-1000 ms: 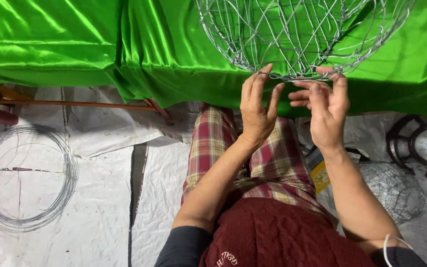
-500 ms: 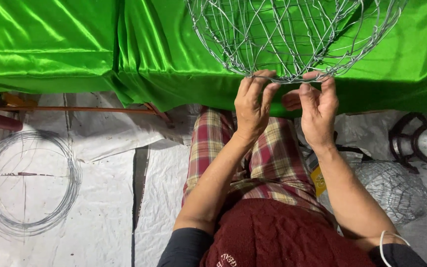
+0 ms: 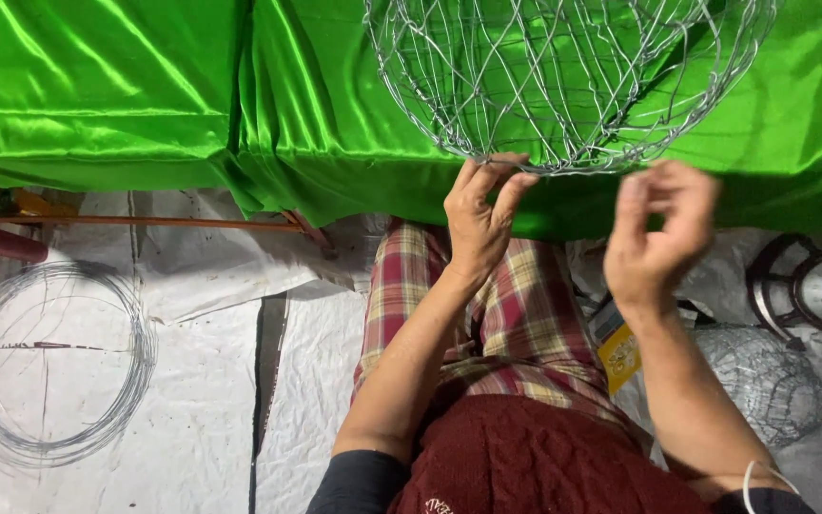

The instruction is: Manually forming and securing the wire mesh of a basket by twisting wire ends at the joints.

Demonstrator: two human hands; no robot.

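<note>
A woven wire basket frame [image 3: 563,76] of thin silver wire lies on a table covered with shiny green cloth [image 3: 126,95], its rim overhanging the near edge. My left hand [image 3: 479,214] pinches the lower rim of the frame between thumb and fingers. My right hand [image 3: 658,233] is blurred, just below and to the right of the rim, fingers curled with fingertips together; whether it holds a wire strand is not visible.
A coil of silver wire [image 3: 49,362] lies on the white sheet on the floor at left. A second wire mesh basket [image 3: 763,381] and a round dark-framed object [image 3: 820,290] sit at right. A rusty metal bar [image 3: 145,224] runs under the table. My plaid-trousered legs fill the middle.
My right hand has come off the frame's rim and moved right and slightly down, now blurred. My left hand stays on the rim. The view has shifted a little.
</note>
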